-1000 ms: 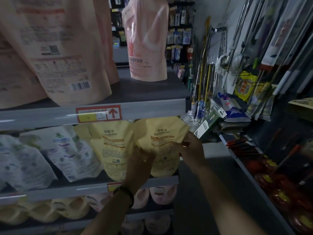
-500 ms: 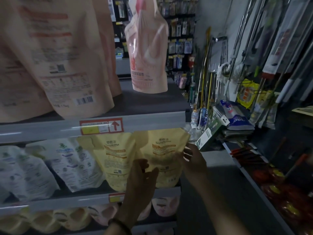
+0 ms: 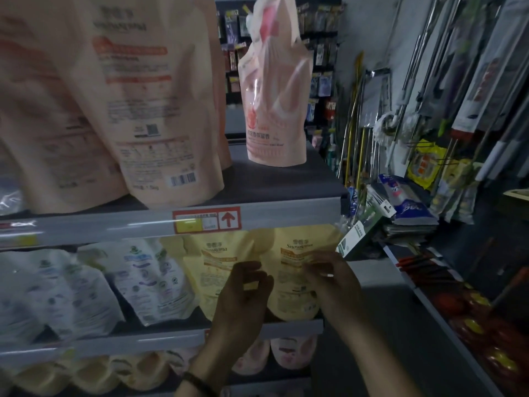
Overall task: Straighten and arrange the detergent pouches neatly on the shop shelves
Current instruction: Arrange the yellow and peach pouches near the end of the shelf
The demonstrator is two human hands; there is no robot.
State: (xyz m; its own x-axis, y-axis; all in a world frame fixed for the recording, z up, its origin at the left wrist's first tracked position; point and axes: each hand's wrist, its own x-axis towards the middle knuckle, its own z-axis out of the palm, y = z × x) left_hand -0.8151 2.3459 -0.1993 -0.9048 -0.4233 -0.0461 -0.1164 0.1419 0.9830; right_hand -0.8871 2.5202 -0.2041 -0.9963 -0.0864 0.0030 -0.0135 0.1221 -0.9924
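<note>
Head view: on the middle shelf point(image 3: 114, 343), the left pouch point(image 3: 211, 270) leans against the right pouch point(image 3: 290, 299). Your left hand point(image 3: 243, 296) curls at their seam and your right hand point(image 3: 332, 282) lies on the right one. I cannot tell whether either grip is clamped. An uneven push could slump it off the shelf's open end.

On top shelf point(image 3: 315, 181): large pouches point(image 3: 148, 110) at left, spouted pouch point(image 3: 274, 96) upright at right. On middle shelf point(image 3: 289, 329) below: pouch row point(image 3: 143, 282) leaning back, rightmost pouch point(image 3: 292, 285) behind left hand point(image 3: 243, 296) and right hand point(image 3: 329, 285). Mop handles point(image 3: 350, 138) right of shelving.
</note>
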